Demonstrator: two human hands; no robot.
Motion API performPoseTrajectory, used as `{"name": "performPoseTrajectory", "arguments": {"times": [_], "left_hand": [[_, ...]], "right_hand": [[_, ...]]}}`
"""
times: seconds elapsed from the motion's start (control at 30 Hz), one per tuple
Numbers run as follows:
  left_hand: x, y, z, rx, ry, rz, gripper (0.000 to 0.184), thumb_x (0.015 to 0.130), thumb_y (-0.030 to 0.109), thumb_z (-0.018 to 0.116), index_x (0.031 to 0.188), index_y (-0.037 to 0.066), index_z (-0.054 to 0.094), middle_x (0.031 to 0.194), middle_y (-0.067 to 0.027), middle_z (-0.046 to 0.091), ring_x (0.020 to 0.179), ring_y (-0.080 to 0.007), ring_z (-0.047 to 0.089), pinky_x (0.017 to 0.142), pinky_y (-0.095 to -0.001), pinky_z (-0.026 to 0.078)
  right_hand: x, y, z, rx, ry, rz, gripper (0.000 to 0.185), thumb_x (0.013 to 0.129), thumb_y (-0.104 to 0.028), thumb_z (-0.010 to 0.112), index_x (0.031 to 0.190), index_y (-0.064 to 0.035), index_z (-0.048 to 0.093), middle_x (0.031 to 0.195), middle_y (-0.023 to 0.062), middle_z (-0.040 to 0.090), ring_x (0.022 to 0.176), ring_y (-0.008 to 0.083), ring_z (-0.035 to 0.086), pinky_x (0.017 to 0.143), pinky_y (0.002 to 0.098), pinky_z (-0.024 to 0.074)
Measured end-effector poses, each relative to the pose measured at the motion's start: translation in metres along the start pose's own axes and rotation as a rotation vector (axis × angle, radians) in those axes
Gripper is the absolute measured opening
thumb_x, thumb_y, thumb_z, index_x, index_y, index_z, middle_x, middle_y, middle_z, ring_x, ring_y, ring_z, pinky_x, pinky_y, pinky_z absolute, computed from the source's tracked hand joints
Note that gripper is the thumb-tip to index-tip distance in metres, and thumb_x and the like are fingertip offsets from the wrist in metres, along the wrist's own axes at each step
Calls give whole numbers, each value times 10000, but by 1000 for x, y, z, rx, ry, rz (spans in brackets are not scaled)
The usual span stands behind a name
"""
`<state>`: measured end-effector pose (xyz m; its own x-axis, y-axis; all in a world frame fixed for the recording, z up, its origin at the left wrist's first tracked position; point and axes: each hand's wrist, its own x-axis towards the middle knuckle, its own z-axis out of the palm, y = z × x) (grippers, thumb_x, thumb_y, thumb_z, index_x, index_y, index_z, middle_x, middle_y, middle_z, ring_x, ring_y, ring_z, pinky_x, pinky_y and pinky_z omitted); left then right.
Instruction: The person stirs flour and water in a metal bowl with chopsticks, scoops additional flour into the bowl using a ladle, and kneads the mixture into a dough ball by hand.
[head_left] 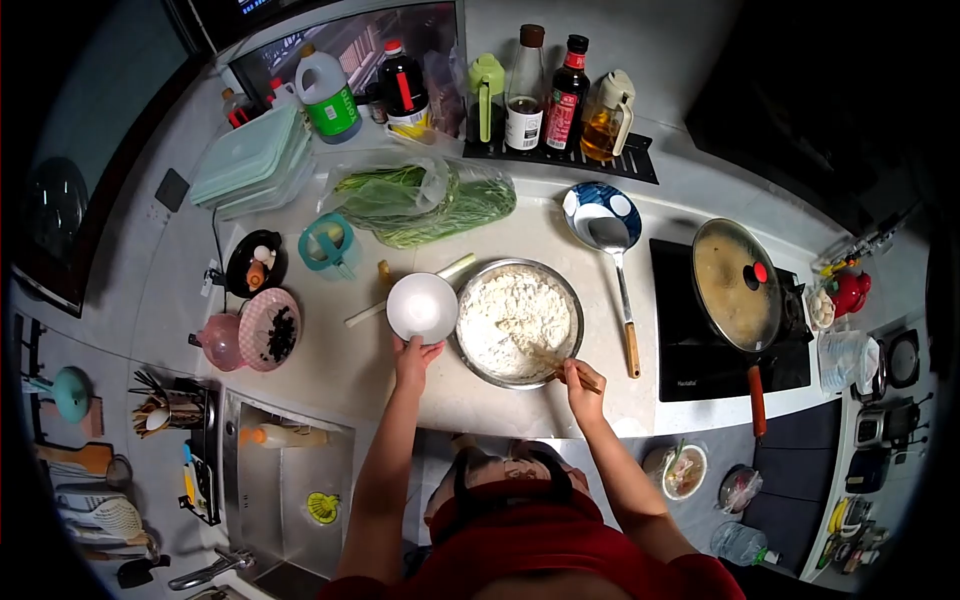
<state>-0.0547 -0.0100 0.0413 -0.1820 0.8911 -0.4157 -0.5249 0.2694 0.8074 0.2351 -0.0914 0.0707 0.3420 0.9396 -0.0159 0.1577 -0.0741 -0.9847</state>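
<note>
My left hand is closed on the near rim of a white bowl, whose inside looks pale; I cannot tell whether it holds liquid. Beside it, a steel mixing bowl contains clumpy white flour. Wooden chopsticks are gripped in my right hand at the bowl's lower right edge, their tips down in the flour. Behind the white bowl lie a green onion stalk and a small brown piece that looks like ginger.
Right of the mixing bowl are a ladle resting on a blue patterned plate and a lidded pan on the cooktop. Bagged greens and bottles stand behind. At left are a pink colander and the sink.
</note>
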Motion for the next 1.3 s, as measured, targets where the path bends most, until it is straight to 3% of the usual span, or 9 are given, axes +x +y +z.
{"name": "performPoseTrajectory", "arguments": {"times": [0.33, 0.57, 0.77, 0.9, 1.0, 1.07, 1.13, 1.2, 1.3], "left_hand": [[-42, 4, 45, 280, -161, 70, 449, 854, 12, 367, 1282, 96, 262, 1071, -161, 538, 737, -261, 643, 589, -295, 552], [-35, -13, 44, 330, -219, 144, 648, 824, -51, 365, 1391, 160, 130, 1216, -177, 446, 847, -244, 615, 655, -323, 570], [-33, -15, 47, 366, -275, 255, 671, 848, -38, 368, 1400, 193, 63, 1247, -195, 423, 815, -251, 630, 665, -326, 569], [-32, -13, 48, 360, -239, 216, 654, 841, -36, 375, 1393, 164, 89, 1225, -189, 440, 813, -245, 627, 673, -319, 564], [-34, -9, 52, 266, -165, 137, 587, 830, -19, 397, 1358, 122, 182, 1174, -176, 475, 813, -249, 624, 667, -319, 555], [-39, 4, 53, 185, -129, 13, 523, 834, 4, 408, 1315, 108, 232, 1142, -170, 489, 808, -267, 627, 669, -335, 550], [-32, -2, 43, 19, -65, 2, 462, 833, 39, 430, 1261, 114, 272, 1105, -164, 506, 838, -299, 621, 701, -363, 538], [-21, -7, 30, -145, 19, -16, 475, 829, 44, 438, 1267, 122, 270, 1098, -163, 509, 854, -307, 617, 721, -369, 535], [-6, -10, 8, -164, 105, -7, 475, 827, 56, 442, 1268, 148, 293, 1101, -156, 519, 871, -314, 605, 767, -377, 520]], "right_hand": [[-4, 7, -4, 136, -38, 118, 251, 883, -152, 541, 940, 87, 590, 780, 109, 634, 688, 155, 623, 632, 242, 510], [-7, 6, -5, 176, -39, 179, 253, 884, -163, 541, 935, 80, 590, 784, 105, 632, 686, 150, 621, 637, 238, 508], [-7, 5, -4, 163, -42, 193, 259, 885, -172, 539, 930, 78, 590, 780, 105, 631, 683, 148, 620, 640, 237, 507], [-7, 6, -4, 154, -45, 193, 269, 888, -187, 538, 942, 71, 589, 795, 100, 632, 682, 149, 618, 647, 235, 505], [-8, 4, -2, 120, -47, 115, 227, 879, -154, 541, 895, 63, 606, 744, 106, 639, 632, 150, 618, 597, 244, 501], [-14, -9, -3, -249, -99, -157, 146, 831, -84, 541, 791, 40, 604, 618, 135, 594, 530, 204, 590, 504, 291, 452], [-20, -20, 8, -336, -169, -274, 84, 784, -46, 554, 742, 8, 603, 593, 178, 554, 511, 307, 556, 483, 329, 440], [-23, -13, 28, -315, -238, -299, 73, 778, -43, 558, 748, 10, 598, 607, 178, 559, 538, 320, 566, 504, 344, 450], [5, 3, 65, -243, -317, -404, 89, 795, -40, 565, 852, 19, 601, 763, 176, 607, 674, 284, 610, 592, 331, 469]]}}
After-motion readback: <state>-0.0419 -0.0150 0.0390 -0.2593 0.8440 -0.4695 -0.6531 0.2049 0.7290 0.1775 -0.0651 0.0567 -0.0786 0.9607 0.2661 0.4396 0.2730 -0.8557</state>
